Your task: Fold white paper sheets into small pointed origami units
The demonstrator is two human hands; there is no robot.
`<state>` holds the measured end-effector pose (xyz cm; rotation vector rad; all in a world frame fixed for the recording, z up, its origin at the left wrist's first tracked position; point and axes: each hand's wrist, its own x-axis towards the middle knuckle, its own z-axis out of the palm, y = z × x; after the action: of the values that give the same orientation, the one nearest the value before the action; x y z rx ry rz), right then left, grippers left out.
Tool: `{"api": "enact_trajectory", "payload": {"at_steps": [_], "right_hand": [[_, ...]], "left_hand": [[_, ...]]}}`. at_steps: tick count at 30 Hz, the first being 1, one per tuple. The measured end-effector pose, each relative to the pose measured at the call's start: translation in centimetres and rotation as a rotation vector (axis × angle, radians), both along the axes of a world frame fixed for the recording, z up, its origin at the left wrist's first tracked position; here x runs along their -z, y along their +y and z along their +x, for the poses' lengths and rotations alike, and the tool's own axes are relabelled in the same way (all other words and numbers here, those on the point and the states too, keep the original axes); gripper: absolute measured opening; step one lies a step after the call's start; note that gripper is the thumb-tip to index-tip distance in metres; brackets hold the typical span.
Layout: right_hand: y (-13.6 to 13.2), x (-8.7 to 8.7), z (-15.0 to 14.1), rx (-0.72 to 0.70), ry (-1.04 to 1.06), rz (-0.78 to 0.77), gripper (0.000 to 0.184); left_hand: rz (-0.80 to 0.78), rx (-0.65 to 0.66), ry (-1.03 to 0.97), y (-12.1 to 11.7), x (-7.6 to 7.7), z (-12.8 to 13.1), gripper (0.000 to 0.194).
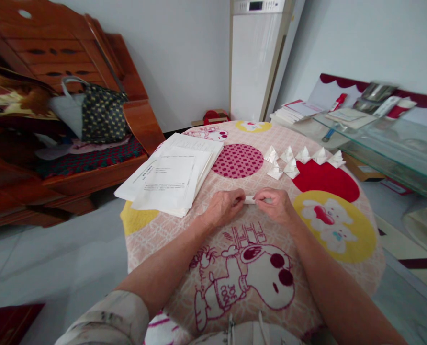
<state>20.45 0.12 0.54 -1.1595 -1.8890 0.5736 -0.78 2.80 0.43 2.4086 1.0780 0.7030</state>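
Over a cartoon-print tablecloth [271, 278], pinching a small white paper strip [250, 200] by both ends, with left hand [226, 207] and right hand [276, 204] closed on it. Just beyond, facing printed sheets [170, 177] stacked at left and folded white paper pieces [290, 168] in two rows at right. Farther off, backed by a tall white appliance [252, 62].

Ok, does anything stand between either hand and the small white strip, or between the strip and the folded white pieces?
Nothing visible does. The left hand and right hand already pinch the white strip; only tablecloth shows between it and the nearest folded pieces. The paper stack lies off left.
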Motion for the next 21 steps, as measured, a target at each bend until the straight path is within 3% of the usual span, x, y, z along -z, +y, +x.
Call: {"api": "enact_trajectory", "payload": {"at_steps": [5,10,13,16,21], "right_hand": [[0.0,-0.1,0.6,0.163,0.177,-0.071,0.008],[-0.4,-0.8,0.1,0.181,0.305,-0.134,0.01],[-1.0,-1.4,-1.0,0.127,0.195,-0.065,0.006],[-1.4,-1.8,-1.9,0.078,0.122,0.0,0.007],[-1.3,-1.6,-1.8,0.09,0.227,-0.055,0.007]], "left_hand": [[-0.056,-0.06,-0.195,0.9,-0.6,-1.6,0.011],[-0.016,-0.108,-0.483,1.1,-1.1,-2.1,0.014],[0.065,-0.019,-0.401,0.3,-1.6,-1.2,0.02],[0.08,0.069,-0.33,-0.5,-1.7,-0.1,0.01],[-0.022,-0.001,-0.437,-0.9,-1.3,0.5,0.011]]}}
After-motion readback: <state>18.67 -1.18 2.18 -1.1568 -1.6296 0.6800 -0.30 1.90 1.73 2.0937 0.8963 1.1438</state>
